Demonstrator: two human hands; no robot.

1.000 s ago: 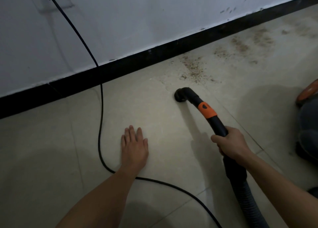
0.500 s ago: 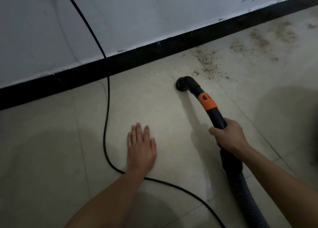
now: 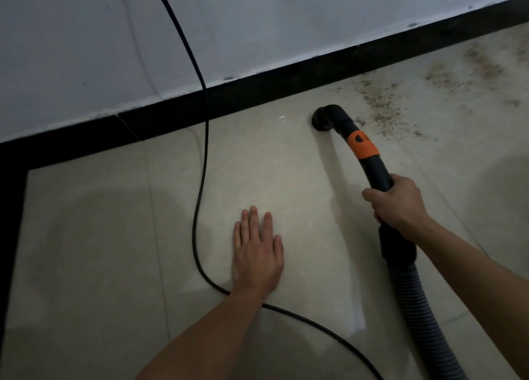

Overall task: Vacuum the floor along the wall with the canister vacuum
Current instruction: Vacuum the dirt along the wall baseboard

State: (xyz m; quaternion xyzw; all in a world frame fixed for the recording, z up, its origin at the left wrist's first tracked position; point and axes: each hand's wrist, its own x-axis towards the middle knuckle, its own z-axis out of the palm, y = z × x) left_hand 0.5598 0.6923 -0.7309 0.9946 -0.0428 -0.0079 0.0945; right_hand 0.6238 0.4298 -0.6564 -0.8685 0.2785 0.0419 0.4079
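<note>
right hand [image 3: 396, 205] clenched round the wand [image 3: 375, 167], nozzle [image 3: 322, 119] down just left of the debris [image 3: 380, 104] along the baseboard [image 3: 257, 90], left hand [image 3: 256, 253] flat, holding nothing.

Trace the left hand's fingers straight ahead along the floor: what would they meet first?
Bare tile, then probably the black skirting under the wall; the left hand misses the cord and nozzle.
</note>
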